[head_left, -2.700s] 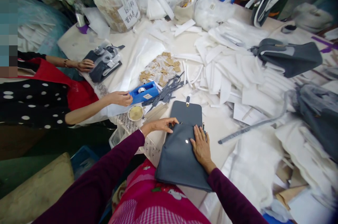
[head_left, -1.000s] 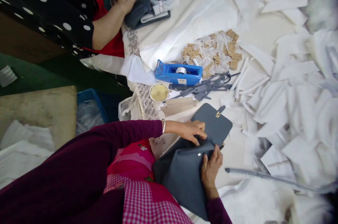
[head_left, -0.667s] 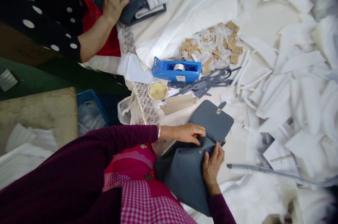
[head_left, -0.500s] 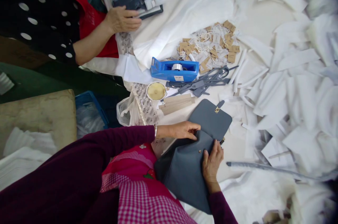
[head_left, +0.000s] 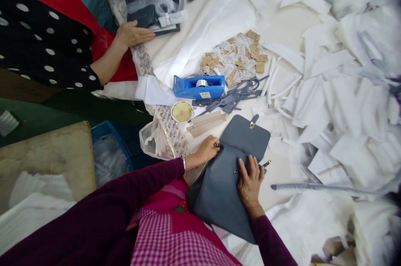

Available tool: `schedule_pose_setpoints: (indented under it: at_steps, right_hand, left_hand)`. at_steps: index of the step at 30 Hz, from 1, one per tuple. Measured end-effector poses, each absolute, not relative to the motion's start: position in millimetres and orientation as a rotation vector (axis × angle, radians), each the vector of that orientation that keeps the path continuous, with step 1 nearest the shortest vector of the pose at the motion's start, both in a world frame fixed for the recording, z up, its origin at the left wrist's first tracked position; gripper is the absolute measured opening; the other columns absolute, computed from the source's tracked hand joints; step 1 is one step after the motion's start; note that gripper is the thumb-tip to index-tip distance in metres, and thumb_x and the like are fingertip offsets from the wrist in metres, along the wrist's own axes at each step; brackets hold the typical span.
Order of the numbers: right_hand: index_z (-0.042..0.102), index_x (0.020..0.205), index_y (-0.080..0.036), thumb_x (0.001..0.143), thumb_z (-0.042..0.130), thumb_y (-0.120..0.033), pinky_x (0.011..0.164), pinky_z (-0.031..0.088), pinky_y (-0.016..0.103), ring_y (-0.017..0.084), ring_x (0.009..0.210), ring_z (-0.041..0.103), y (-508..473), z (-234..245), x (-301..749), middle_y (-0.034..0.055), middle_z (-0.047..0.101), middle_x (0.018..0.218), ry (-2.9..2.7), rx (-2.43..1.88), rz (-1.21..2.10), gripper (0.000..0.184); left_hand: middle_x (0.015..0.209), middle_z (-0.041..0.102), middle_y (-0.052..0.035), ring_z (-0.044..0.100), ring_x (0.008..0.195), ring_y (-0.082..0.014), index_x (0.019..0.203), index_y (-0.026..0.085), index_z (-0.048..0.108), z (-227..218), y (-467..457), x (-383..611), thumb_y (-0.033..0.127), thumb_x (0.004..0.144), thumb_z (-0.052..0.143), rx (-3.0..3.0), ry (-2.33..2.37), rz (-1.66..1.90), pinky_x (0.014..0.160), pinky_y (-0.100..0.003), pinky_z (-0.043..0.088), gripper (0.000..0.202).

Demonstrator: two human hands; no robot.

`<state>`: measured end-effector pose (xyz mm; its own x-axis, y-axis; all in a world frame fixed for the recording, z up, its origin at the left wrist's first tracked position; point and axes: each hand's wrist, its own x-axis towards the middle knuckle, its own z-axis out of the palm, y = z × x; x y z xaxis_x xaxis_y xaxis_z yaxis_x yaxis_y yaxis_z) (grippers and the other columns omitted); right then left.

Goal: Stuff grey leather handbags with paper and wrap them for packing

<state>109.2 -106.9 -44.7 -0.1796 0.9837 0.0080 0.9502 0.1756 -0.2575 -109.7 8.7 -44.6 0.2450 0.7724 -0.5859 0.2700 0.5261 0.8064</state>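
A dark blue-grey handbag (head_left: 219, 195) lies tilted against the pink checked apron, its flap (head_left: 242, 136) folded out over the table. A gold clasp (head_left: 252, 125) sits on the flap's strap. My left hand (head_left: 207, 149) is closed, its curled fingers pinching the bag's edge at the corner near the flap. Spread across the front panel, my right hand (head_left: 251, 180) rests with fingers apart beside a small gold stud (head_left: 236, 171). A gold-tipped piece (head_left: 267, 163) sticks out just past its fingertips.
Beyond the bag are a blue tape dispenser (head_left: 199, 87), grey straps (head_left: 233, 98), a round tin (head_left: 182, 112) and brown tags (head_left: 234, 55). White padding pieces (head_left: 328, 90) cover the right. A co-worker's hands (head_left: 133, 34) hold another wrapped bag (head_left: 150, 5). A blue crate (head_left: 111, 149) stands at left.
My right hand has shifted up the bag and flattened, its fingers now spread on the panel. My left hand has curled tighter at the corner. The view has shifted slightly.
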Motion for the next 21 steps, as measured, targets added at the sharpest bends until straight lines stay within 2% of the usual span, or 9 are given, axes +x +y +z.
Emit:
schedule_pose_setpoints:
  at_steps: [4, 6, 9, 13, 16, 21]
  right_hand:
    - [0.025, 0.147, -0.041, 0.090, 0.034, -0.006, 0.111, 0.022, 0.057, 0.028, 0.143, 0.020, -102.1, -42.1, 110.4, 0.0014, 0.016, 0.158, -2.386, -1.748, 0.355, 0.068]
    - [0.024, 0.147, -0.040, 0.089, 0.033, -0.004, 0.112, 0.023, 0.056, 0.027, 0.143, 0.020, -100.8, -42.5, 112.5, 0.0012, 0.016, 0.158, -2.384, -1.720, 0.370, 0.070]
    - [0.024, 0.147, -0.039, 0.087, 0.033, -0.001, 0.112, 0.024, 0.056, 0.026, 0.143, 0.020, -100.6, -43.8, 115.3, 0.0014, 0.017, 0.158, -2.363, -1.712, 0.376, 0.072]
    - [0.026, 0.147, -0.037, 0.085, 0.032, 0.000, 0.113, 0.024, 0.054, 0.024, 0.143, 0.021, -101.9, -45.1, 117.0, 0.0011, 0.017, 0.158, -2.320, -1.712, 0.371, 0.072]
    - [0.029, 0.147, -0.034, 0.085, 0.031, 0.000, 0.114, 0.024, 0.052, 0.024, 0.143, 0.020, -103.4, -45.1, 117.7, 0.0009, 0.016, 0.159, -2.292, -1.682, 0.346, 0.071]
    - [0.030, 0.146, -0.035, 0.085, 0.034, -0.001, 0.114, 0.023, 0.052, 0.024, 0.143, 0.021, -106.7, -42.9, 119.1, 0.0021, 0.017, 0.158, -2.256, -1.675, 0.295, 0.070]
  left_hand:
    - [0.074, 0.047, 0.0012, 0.051, 0.059, -0.0113, 0.078, 0.018, 0.045, -32.8, 6.0, -111.1, 0.020, 0.082, 0.047, 0.961, 1.251, 0.385, 0.055, -0.024, 0.046, 0.005]
    - [0.073, 0.049, 0.0011, 0.054, 0.060, -0.0129, 0.083, 0.018, 0.046, -24.0, 5.6, -111.7, 0.034, 0.087, 0.046, 0.912, 1.167, 0.375, 0.055, -0.025, 0.047, 0.017]
    - [0.076, 0.051, 0.0013, 0.055, 0.064, -0.0130, 0.088, 0.019, 0.044, -14.1, 6.2, -110.6, 0.046, 0.081, 0.058, 0.874, 1.093, 0.370, 0.055, -0.024, 0.046, 0.032]
    - [0.073, 0.049, 0.0046, 0.049, 0.056, -0.0095, 0.095, 0.020, 0.040, -11.8, 7.7, -105.5, 0.035, 0.067, 0.074, 0.914, 1.117, 0.317, 0.048, -0.019, 0.038, 0.047]
    - [0.069, 0.046, 0.0078, 0.044, 0.049, -0.0073, 0.100, 0.022, 0.036, -11.3, 3.8, -101.3, 0.024, 0.064, 0.074, 0.905, 1.170, 0.325, 0.046, -0.017, 0.035, 0.053]
    - [0.074, 0.047, 0.0072, 0.049, 0.051, -0.0083, 0.111, 0.027, 0.031, -1.4, -14.8, -92.3, 0.013, 0.065, 0.068, 0.867, 1.341, 0.457, 0.047, -0.017, 0.038, 0.061]
